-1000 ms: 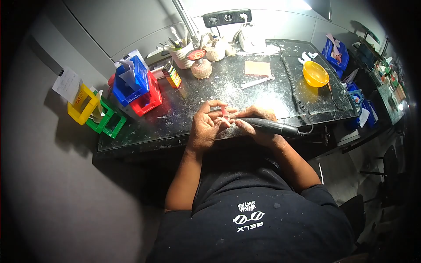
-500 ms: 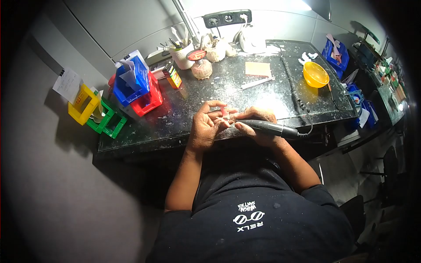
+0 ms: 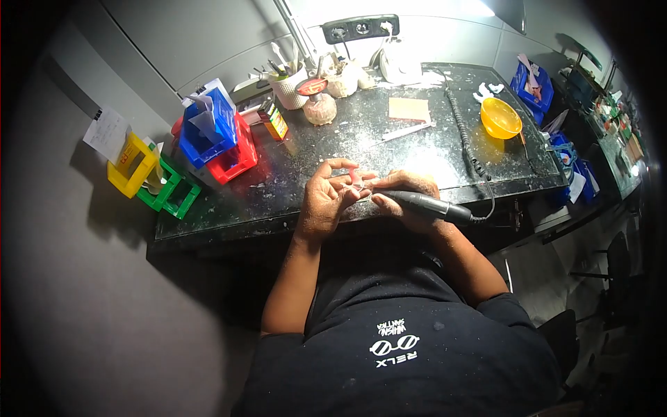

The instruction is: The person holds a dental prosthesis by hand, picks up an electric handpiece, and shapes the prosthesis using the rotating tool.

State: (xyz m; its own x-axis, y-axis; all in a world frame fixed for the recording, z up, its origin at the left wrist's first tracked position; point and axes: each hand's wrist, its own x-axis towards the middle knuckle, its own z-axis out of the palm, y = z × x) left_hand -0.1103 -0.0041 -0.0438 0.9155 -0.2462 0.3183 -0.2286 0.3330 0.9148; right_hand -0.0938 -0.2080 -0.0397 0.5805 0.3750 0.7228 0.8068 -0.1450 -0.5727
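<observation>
At the counter's (image 3: 347,135) six o'clock edge, the left hand (image 3: 324,200) pinches and partly hides a pink piece (image 3: 356,178); the right hand (image 3: 415,191) curls round a drill (image 3: 434,206). From them, a yellow bowl (image 3: 501,118) is at two o'clock, a jar (image 3: 320,111) at eleven.

l hand (image 3: 325,198): pink pc (image 3: 356,178) | r hand (image 3: 411,191): blk corded tool (image 3: 427,206) | orange bowl (image 3: 501,118) on bench (image 3: 267,198)
</observation>
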